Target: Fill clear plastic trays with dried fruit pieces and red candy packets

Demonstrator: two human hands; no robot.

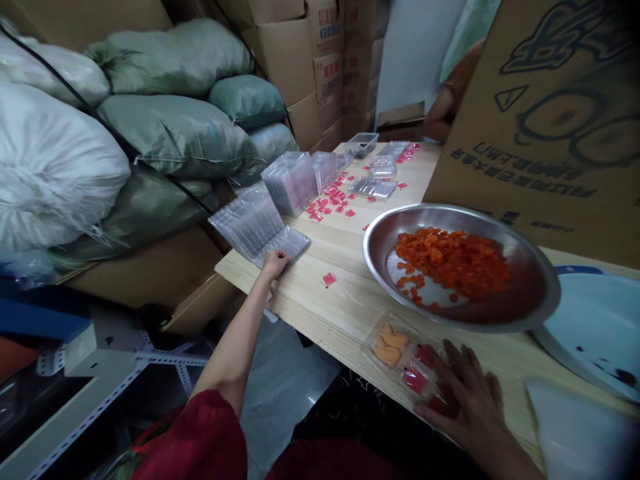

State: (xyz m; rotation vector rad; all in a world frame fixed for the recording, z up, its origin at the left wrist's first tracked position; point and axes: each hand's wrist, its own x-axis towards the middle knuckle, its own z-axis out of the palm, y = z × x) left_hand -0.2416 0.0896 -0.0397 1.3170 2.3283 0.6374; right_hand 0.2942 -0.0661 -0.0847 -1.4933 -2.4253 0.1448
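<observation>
head view, close by: the right hand [465,393] lies flat with fingers spread on a small clear tray [379,331] at the table [320,307] edge. this tray has orange pieces [390,348] in 1 part and red packets [415,380] in others, so it looks about full. next, the metal bowl [530,287] holds a big heap of orange bits [453,261], so lots is left. the left hand [275,262] touches the low end of a leaning pile of empty trays [253,223]; i cannot tell if it pinches 1. farther off lie loose red packets [330,200], more tray piles [293,180] and another person's hand [440,110].
</observation>
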